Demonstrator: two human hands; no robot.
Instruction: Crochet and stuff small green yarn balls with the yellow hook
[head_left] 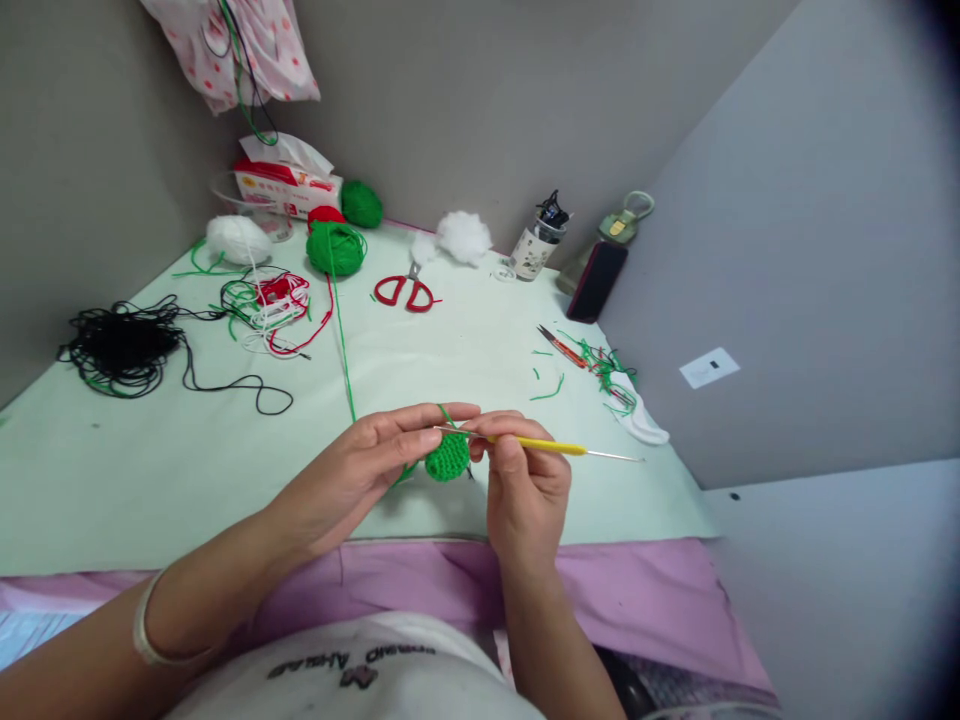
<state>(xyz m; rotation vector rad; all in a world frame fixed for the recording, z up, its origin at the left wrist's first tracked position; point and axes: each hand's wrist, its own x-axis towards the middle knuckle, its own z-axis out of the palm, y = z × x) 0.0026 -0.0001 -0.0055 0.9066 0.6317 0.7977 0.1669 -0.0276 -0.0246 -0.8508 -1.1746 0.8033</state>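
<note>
From my distant seat I watch two bare hands through the head camera, both above the near edge of the pale green table [465,350]. The left hand [375,450] has its fingers stretched out nearly straight and lying close together, with the thumb set just below the index finger, so only a narrow gap shows between them. The thumb's tip meets the upper left edge of the small green crocheted piece [448,457], which sits between the two hands; how firmly it is pinched I can't tell. A green strand passes by the index finger near its tip.

The right hand [529,490] is curled, thumb pressed against the bent fingers, gripping the yellow-handled hook [547,445]. One thin metal end points left along the top of the piece to the left thumb; the other sticks out freely to the right. The right fingertips are right beside the piece, but I can't make out whether they touch it.

Beyond the left hand I follow green yarn [342,345] up to a green ball [335,248]. Red-handled scissors [405,292] lie farther back, and a tangle of black cord [124,345] spreads on the left.
</note>
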